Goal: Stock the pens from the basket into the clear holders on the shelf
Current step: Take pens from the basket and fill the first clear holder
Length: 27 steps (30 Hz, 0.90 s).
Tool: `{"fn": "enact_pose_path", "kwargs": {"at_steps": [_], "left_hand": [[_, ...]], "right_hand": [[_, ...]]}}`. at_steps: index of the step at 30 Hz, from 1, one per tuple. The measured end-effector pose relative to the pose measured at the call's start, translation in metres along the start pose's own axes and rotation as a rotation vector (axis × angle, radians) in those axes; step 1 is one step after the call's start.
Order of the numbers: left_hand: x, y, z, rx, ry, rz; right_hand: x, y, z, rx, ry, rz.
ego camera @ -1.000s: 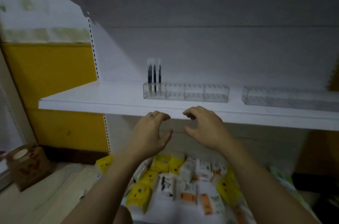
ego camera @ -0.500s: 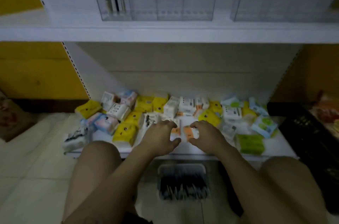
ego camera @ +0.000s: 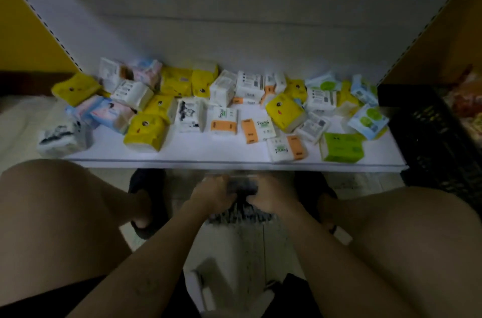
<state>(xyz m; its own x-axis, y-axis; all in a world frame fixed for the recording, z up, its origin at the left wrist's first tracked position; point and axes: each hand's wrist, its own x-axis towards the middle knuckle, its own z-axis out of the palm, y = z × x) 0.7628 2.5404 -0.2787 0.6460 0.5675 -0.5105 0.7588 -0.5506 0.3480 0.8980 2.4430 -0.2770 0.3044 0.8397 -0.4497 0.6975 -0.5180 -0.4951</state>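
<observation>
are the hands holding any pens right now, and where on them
Cannot tell: both hands, left and right, are down in the basket among the pens, but blur hides any grip.

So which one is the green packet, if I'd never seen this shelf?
Start at the low white shelf strewn with tissue packets. Follow its front edge to the right end. There lies the green packet, the only solid lime-green one, next to white packets with orange bands.

Tissue packs (ego camera: 146,132) in soft plastic wrap, faintly glossy, crinkled, spread to both ends of the shelf board (ego camera: 224,151): smooth matt white, painted-looking. Back panel (ego camera: 234,5) matt grey-white. Floor tiles (ego camera: 234,247) smooth, slight sheen. Black crate (ego camera: 427,122) off the shelf's right end: matt plastic lattice. Basket (ego camera: 242,213) blurred; material unclear.
</observation>
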Motion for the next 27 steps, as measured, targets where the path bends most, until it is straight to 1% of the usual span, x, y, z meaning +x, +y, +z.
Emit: {"fn": "enact_pose_path", "kwargs": {"at_steps": [3, 7, 10, 14, 16, 18, 20, 21, 24, 26, 27], "left_hand": [[0.008, -0.006, 0.029, -0.033, -0.126, -0.047], [0.014, -0.022, 0.068, -0.161, -0.180, -0.078], [0.020, -0.037, 0.089, -0.230, -0.242, -0.121], [0.037, -0.040, 0.102, -0.261, -0.225, -0.129], [0.046, -0.037, 0.107, -0.260, -0.215, -0.137], [0.057, -0.035, 0.116, -0.266, -0.233, -0.089], [0.062, -0.034, 0.123, -0.230, -0.257, -0.097], [0.064, -0.034, 0.126, -0.208, -0.270, -0.082], [0.066, -0.035, 0.134, -0.201, -0.261, -0.018], [0.068, -0.037, 0.136, -0.222, -0.246, -0.010], [0.070, -0.038, 0.137, -0.235, -0.242, -0.034]], "right_hand": [[0.003, 0.021, 0.025, 0.035, -0.122, 0.073], [0.013, 0.051, 0.050, 0.017, -0.244, 0.207], [0.020, 0.071, 0.059, -0.011, -0.346, 0.240], [0.032, 0.081, 0.065, -0.019, -0.323, 0.265], [0.041, 0.080, 0.068, 0.011, -0.270, 0.284], [0.052, 0.080, 0.072, 0.054, -0.195, 0.282], [0.060, 0.081, 0.080, 0.036, -0.168, 0.289], [0.062, 0.080, 0.083, 0.026, -0.188, 0.290], [0.072, 0.082, 0.093, -0.009, -0.321, 0.304], [0.076, 0.081, 0.098, -0.032, -0.354, 0.324], [0.077, 0.080, 0.101, -0.043, -0.369, 0.320]]}}
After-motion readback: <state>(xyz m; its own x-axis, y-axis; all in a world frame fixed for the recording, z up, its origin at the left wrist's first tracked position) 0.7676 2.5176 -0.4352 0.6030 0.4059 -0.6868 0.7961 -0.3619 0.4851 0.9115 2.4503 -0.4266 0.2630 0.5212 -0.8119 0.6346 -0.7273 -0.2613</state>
